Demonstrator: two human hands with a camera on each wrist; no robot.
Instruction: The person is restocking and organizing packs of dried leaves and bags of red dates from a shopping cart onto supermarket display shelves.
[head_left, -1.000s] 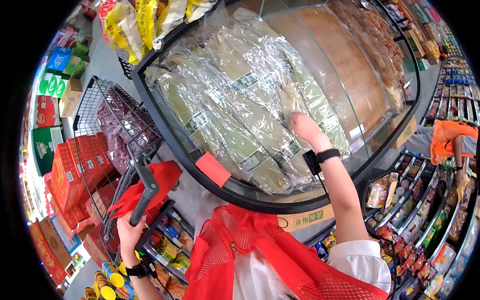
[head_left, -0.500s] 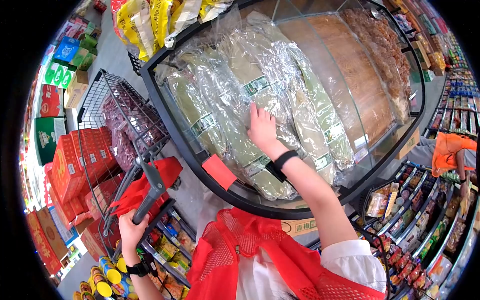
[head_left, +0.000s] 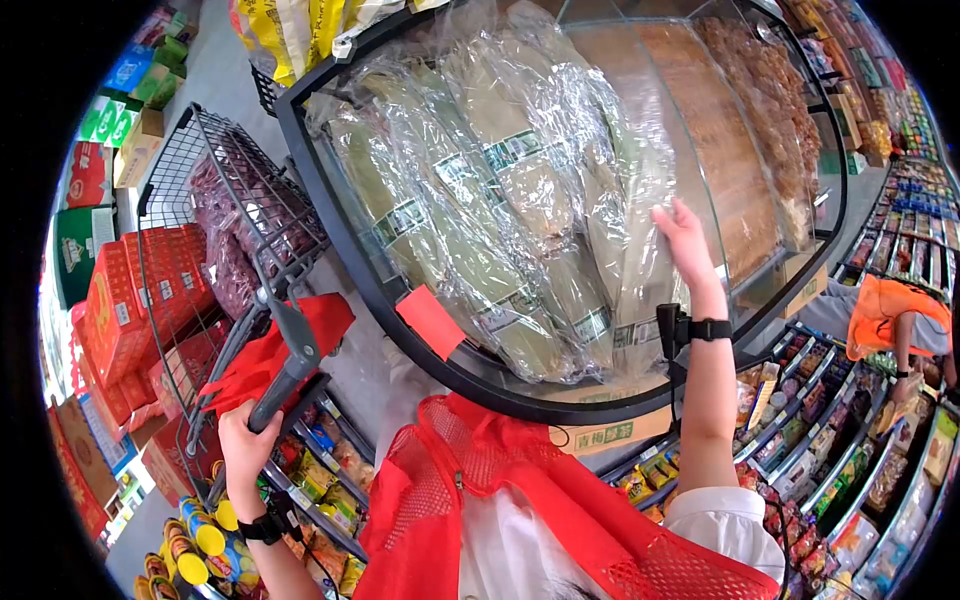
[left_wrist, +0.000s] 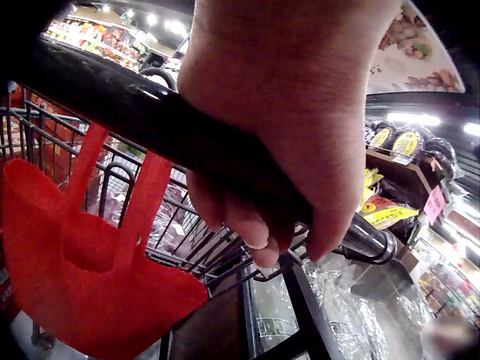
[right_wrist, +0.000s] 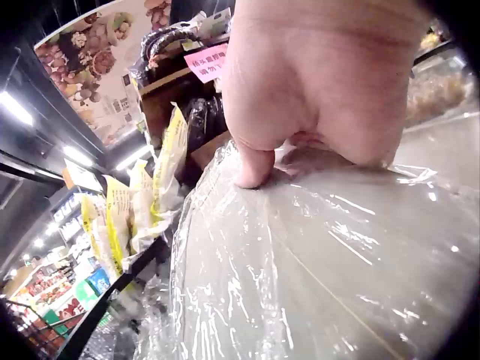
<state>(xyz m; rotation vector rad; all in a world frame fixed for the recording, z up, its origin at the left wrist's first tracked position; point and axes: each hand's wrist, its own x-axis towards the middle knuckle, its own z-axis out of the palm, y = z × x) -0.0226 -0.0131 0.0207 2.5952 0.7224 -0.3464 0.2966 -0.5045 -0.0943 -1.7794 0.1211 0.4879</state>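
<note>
My left hand [head_left: 245, 445] curls round the dark handle [left_wrist: 180, 142] of a wire shopping cart [head_left: 235, 190]. A red cloth bag [left_wrist: 82, 270] hangs by its straps from that handle. My right hand [head_left: 688, 248] holds a long, clear-plastic-wrapped packet [head_left: 650, 185] with pale contents, at the right side of a row of similar packets. In the right wrist view the thumb lies on the shiny wrapper [right_wrist: 300, 247], and the other fingers are mostly hidden. Several pale green packets [head_left: 480, 210] with green labels lie in the black-rimmed display bin [head_left: 365, 265].
Glass dividers and a brown wood-look panel [head_left: 715, 150] separate the packets from brown, crinkly goods [head_left: 770, 110]. A red card [head_left: 430, 322] sits on the bin's front rim. Red boxes [head_left: 125, 300] are stacked left of the cart. Another person in an orange vest [head_left: 900, 315] stands at the right.
My right hand moved left over the middle packets, then back right, where it now holds a packet whose far end is blurred. My left hand stays on the cart handle.
</note>
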